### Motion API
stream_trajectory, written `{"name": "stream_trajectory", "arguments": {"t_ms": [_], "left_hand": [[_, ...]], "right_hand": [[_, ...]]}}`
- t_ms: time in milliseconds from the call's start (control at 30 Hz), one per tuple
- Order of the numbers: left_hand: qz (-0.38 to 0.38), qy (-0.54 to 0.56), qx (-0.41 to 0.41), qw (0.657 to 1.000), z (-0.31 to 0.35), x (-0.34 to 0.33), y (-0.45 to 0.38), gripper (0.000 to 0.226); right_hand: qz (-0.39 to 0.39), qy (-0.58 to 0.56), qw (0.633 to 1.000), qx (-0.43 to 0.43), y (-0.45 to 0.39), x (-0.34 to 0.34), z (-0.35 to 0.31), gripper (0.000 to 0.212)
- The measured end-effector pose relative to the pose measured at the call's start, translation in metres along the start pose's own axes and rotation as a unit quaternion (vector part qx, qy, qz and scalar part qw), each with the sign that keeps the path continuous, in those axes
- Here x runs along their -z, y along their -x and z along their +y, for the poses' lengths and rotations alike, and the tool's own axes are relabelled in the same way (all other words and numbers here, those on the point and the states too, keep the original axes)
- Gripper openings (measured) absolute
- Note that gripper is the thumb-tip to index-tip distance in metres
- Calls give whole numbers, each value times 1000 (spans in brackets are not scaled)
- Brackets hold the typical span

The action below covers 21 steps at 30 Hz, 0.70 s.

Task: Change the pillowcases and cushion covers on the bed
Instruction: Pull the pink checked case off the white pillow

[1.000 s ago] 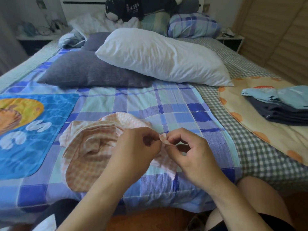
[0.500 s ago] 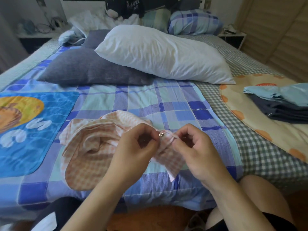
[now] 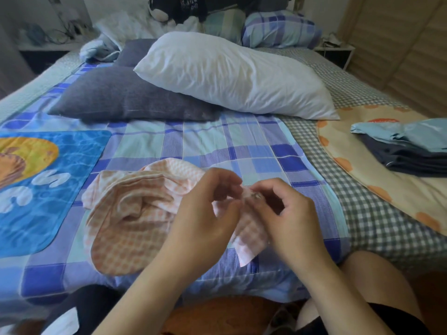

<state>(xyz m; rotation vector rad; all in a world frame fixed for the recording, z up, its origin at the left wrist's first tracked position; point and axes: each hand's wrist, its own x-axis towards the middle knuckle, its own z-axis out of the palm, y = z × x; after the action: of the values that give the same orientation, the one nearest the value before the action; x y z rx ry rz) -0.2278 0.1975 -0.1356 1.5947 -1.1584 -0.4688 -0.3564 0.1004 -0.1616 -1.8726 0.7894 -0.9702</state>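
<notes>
Both hands meet low in the view, at about 6 o'clock from the white pillow: the left hand (image 3: 208, 213) and the right hand (image 3: 287, 218) have their fingers curled in and pinch between them one corner of the pink-and-white checked cover (image 3: 135, 213), at a spot where a small shiny fastener seems to sit, though it is too blurred to say what kind. The rest of the cover lies crumpled in a heap at 9 o'clock from the hands, spread on the blue plaid quilt (image 3: 217, 146), with a loose flap hanging down at 6 o'clock below the pinch. At 12 o'clock from the hands a bare white pillow (image 3: 229, 76) rests tilted across a grey cushion (image 3: 125, 97), its left end lying on top of it. At 9 o'clock from the heap is a blue mat with a yellow print (image 3: 41, 180). At 3 o'clock, well apart from the hands, a stack of folded cloth (image 3: 411, 151), pale blue on dark navy, sits on a cream cloth with orange dots (image 3: 391, 194), which lies over the green gingham sheet (image 3: 377, 221). At the far head of the bed are a plaid pillow (image 3: 280, 30) and a black-and-white plush toy (image 3: 179, 8)
</notes>
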Motion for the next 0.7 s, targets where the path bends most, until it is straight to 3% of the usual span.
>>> {"name": "stream_trajectory", "arguments": {"t_ms": [100,200,333,400,533,700], "left_hand": [[13,-70,-9,997,-19,-7,0,12],[16,-122,-35,992,-36,-11,-4,12],[-7,-96,-38,995,-33,-3,-14,8],[-48,-111,-34,992,-23,10,-19,13],[-157,-157,-42,974,-4,42,-33,3],[-201,-241,-109,943,6,66,-47,21]], "right_hand": [[0,-32,998,-45,0,1,0,12],[-11,1,999,-32,1,0,4,10],[-23,128,987,93,-6,6,9,6],[-37,130,981,137,-16,15,5,11],[-164,96,970,155,-42,35,-15,8],[-304,168,902,257,-64,33,-35,4]]}}
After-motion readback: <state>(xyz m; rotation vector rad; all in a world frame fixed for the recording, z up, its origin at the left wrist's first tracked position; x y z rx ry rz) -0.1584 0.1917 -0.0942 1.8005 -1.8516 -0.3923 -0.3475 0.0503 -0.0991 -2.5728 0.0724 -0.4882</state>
